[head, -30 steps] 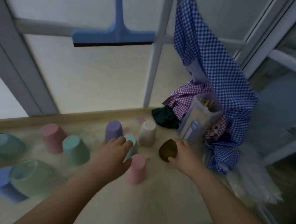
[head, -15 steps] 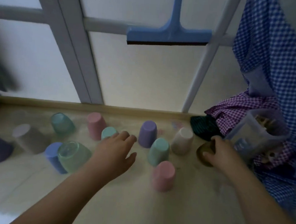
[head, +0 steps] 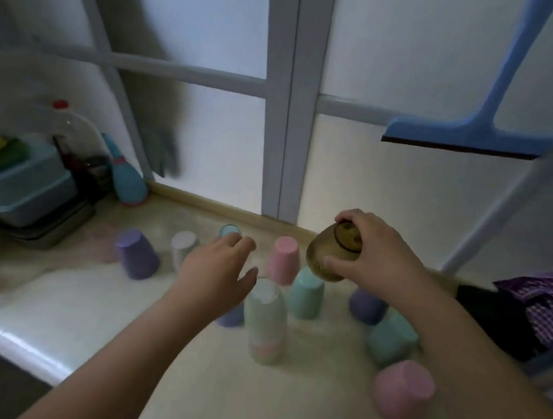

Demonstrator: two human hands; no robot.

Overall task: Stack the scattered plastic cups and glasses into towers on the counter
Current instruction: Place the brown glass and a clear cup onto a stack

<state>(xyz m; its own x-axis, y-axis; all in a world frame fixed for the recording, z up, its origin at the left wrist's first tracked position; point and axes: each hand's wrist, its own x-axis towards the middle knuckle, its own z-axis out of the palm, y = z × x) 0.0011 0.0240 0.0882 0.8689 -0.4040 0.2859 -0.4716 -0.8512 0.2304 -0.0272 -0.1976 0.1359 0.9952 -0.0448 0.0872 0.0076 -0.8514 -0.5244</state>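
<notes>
My right hand (head: 376, 252) grips a brown tinted glass (head: 332, 253), lifted off the counter and tilted, above the teal cup (head: 305, 295). My left hand (head: 214, 272) hovers open, fingers spread, just left of a pale green glass (head: 265, 318) standing upside down over a pink cup. Several upside-down plastic cups stand scattered on the beige counter (head: 161, 380): a purple one (head: 136, 254), a white one (head: 182, 247), a pink one (head: 283, 258), another purple (head: 366, 307), a teal one (head: 390, 341) and a pink one (head: 403, 390) at the near right.
A blue bin (head: 23, 190) with sponges, a clear bottle (head: 74, 129) and a blue pin-shaped toy (head: 126, 180) crowd the back left. A blue squeegee (head: 464, 136) hangs on the window. Checked cloths (head: 538, 300) lie at the right. A sink edge (head: 10, 350) shows at the near left.
The view has swung left. My right hand has lifted the brown glass off the counter and carried it left over the cups. My left hand stays open near the middle cups.
</notes>
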